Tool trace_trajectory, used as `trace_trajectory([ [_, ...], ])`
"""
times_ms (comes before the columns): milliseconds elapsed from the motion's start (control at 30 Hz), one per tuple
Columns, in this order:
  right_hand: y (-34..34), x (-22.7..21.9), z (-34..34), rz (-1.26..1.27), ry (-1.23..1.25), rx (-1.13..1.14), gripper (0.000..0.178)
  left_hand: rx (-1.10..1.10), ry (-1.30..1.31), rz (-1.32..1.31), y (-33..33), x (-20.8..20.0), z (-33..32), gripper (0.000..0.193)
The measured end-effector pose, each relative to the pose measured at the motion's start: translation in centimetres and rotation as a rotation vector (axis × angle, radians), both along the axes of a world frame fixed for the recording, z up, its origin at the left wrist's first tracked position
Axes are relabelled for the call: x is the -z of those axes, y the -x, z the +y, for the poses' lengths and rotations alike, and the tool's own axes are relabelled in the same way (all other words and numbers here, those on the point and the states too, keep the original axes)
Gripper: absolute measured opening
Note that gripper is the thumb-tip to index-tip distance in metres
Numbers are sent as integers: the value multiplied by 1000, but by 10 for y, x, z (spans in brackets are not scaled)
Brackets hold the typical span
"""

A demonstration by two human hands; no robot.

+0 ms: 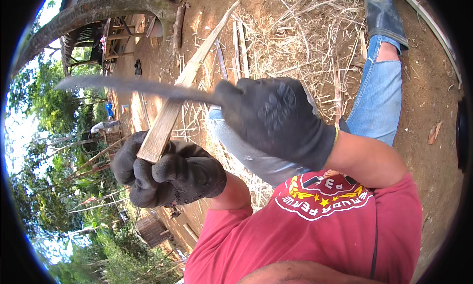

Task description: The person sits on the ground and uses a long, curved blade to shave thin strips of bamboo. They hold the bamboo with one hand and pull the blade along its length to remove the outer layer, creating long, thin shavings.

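Note:
In a dark glove, my left hand (170, 173) is closed around the near end of a long, pale split wooden strip (162, 129). The strip slants up and away, narrowing toward its far tip. My right hand (281, 121), also in a black glove, grips a long-bladed knife like a machete (128, 84); its handle is hidden in the fist. The dark blade, smeared by motion, points left and crosses in front of the strip just beyond my left hand. Whether the edge touches the wood I cannot tell.
Pale shavings (305, 43) litter the dirt ground past my hands, with a few loose strips (241, 47) among them. My legs in torn jeans (377, 97) and a dark boot (384, 18) stretch out there. A tree trunk (98, 8) stands upper left, greenery (64, 107) beyond.

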State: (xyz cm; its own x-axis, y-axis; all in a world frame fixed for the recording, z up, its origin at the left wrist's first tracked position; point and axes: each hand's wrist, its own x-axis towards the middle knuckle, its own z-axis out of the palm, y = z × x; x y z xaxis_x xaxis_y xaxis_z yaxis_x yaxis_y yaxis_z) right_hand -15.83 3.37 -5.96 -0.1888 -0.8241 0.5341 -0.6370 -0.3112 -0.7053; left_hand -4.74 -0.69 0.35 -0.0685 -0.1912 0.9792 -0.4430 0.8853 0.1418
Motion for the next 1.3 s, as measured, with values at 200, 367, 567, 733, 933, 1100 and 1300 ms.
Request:
trace_trajectory([
  [200,-1,-9,9,102,97,8,22,31,31,131,-2,10,-3,21],
  [367,2,20,-3,-12,-43,-39,15,3,58,45,8,4,4,12],
  [567,1,54,-40,15,-40,45,16,-72,61,-194,-5,0,0,33],
  [733,-12,1,-10,95,183,9,18,-105,72,-135,-31,4,-10,28],
  [933,-19,65,-64,68,48,106,18,39,-94,-36,-45,-11,-13,23],
  [1100,-21,12,-21,-33,56,-39,16,-62,-9,-29,-30,-9,-17,32],
  [1300,-7,65,-67,122,73,88,24,42,147,-61,-33,-8,-27,20],
])
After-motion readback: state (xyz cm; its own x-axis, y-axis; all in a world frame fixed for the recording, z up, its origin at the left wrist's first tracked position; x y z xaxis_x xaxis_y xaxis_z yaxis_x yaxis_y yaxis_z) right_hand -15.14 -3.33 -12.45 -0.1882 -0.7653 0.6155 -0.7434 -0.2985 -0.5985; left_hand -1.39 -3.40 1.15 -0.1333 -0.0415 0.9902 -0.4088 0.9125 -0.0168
